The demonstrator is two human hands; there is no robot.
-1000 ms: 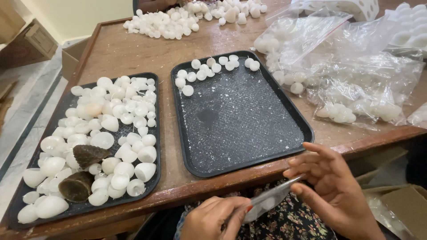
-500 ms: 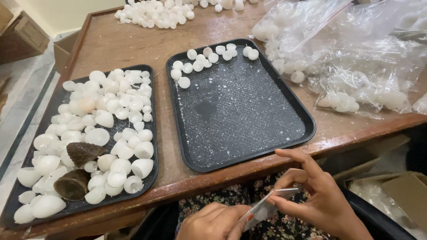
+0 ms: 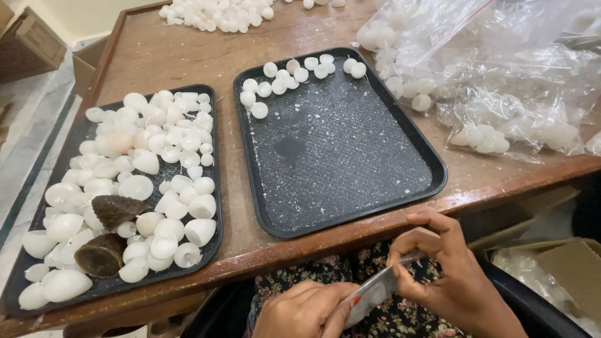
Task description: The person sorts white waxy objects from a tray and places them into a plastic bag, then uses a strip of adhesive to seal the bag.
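Below the table's front edge, my left hand (image 3: 303,310) is closed around the handle end of a flat grey metal blade (image 3: 374,293). My right hand (image 3: 447,275) pinches the blade's far end with thumb and fingertips; whether a small piece sits between them I cannot tell. Both hands hover over my lap, which is covered in flowered cloth (image 3: 350,266). The nearest tray is the black right tray (image 3: 350,163), with a row of small white wax balls (image 3: 294,72) along its far edge. The black left tray (image 3: 213,247) is heaped with white shell-shaped pieces (image 3: 150,163) and two brown ones (image 3: 116,209).
Clear plastic bags (image 3: 501,81) with more white balls lie on the wooden table (image 3: 150,50) at the right. A pile of white balls (image 3: 216,14) sits at the far edge. Cardboard boxes stand on the floor at the upper left (image 3: 31,40) and lower right (image 3: 573,269).
My view has shifted a little. My right hand's fingers, spread above the blade a second ago, have closed down onto its tip. The left hand keeps its hold.
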